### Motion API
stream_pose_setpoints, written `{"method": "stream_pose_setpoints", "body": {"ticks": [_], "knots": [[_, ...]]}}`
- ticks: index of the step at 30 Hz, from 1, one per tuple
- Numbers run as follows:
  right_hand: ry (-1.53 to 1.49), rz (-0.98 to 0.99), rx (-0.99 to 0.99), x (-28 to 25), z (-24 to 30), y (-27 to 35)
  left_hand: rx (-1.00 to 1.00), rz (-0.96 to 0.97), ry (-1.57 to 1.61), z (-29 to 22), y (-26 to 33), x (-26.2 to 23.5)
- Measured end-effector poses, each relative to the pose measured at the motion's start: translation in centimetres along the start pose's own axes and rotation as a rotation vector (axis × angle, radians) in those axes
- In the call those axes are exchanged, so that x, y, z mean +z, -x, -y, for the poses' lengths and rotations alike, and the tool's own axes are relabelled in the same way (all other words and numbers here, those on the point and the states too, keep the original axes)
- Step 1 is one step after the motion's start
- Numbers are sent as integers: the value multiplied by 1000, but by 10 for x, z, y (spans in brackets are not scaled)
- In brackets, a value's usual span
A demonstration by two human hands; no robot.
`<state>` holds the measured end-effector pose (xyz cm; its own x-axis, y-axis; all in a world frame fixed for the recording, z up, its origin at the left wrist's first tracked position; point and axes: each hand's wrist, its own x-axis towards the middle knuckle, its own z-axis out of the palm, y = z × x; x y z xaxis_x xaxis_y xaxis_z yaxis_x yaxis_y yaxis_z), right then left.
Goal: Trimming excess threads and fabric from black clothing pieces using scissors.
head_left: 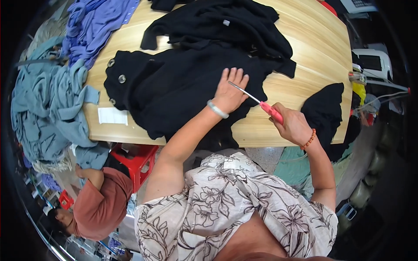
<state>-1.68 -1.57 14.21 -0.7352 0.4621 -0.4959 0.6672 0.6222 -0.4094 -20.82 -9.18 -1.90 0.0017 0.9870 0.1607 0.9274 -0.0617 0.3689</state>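
My left hand [232, 92] lies flat on a black knit garment [174, 93], its fingers stretched out and a pale bangle at the wrist. The garment is spread over the table and has large round buttons at its left end. In my right hand [294, 125], closed around the handle, is a red-handled tool [271, 112] with a thin straight metal shaft. The shaft points up and left, with its tip close to the fingers of my left hand; whether it touches the cloth I cannot tell. Another black garment [226, 24] lies beyond, touching the first.
The wooden table [318, 39] carries a black cloth piece [323, 106] at right and a white paper [112, 116] at left. Purple garments [96, 26] and grey-blue garments [48, 100] hang over the left side. A red stool [136, 165] and a seated person [102, 200] are at lower left.
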Motion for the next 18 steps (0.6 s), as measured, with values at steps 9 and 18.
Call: {"method": "stream_pose_setpoints", "body": {"ticks": [9, 18], "knots": [[-12, 240, -325, 23, 62, -32, -341, -54, -203, 76, 154, -100], [-59, -358, -165, 30, 68, -99, -515, -411, -320, 133, 98, -152]]}}
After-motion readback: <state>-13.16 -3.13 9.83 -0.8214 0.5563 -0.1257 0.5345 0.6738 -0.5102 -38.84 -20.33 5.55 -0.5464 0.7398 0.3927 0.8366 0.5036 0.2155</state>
